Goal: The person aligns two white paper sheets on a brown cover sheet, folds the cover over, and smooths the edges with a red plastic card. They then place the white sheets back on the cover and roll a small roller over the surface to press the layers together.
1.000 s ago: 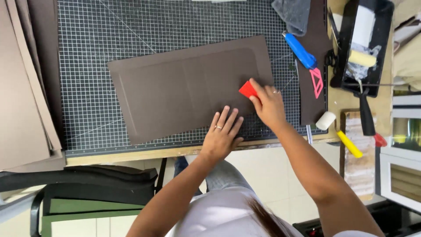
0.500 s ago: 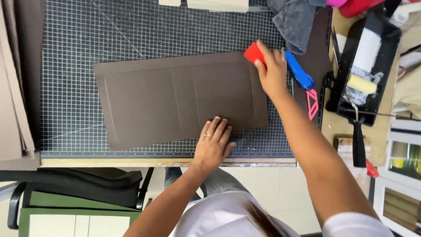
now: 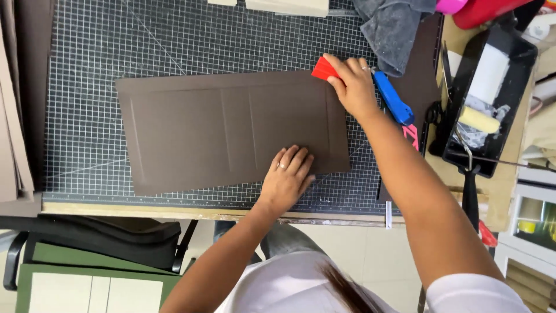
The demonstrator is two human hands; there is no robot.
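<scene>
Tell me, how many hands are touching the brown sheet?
2. The left hand lies flat on the brown sheet near its lower right; the right hand presses a red scraper at its top right corner.

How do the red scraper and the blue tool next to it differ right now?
The red scraper is short and wedge-shaped; the blue tool is long and narrow. The scraper is gripped in the right hand at the top right corner of the brown sheet; the blue tool lies unheld beside that hand. Both look like bright plastic and sit near the cutting mat's right side.
</scene>
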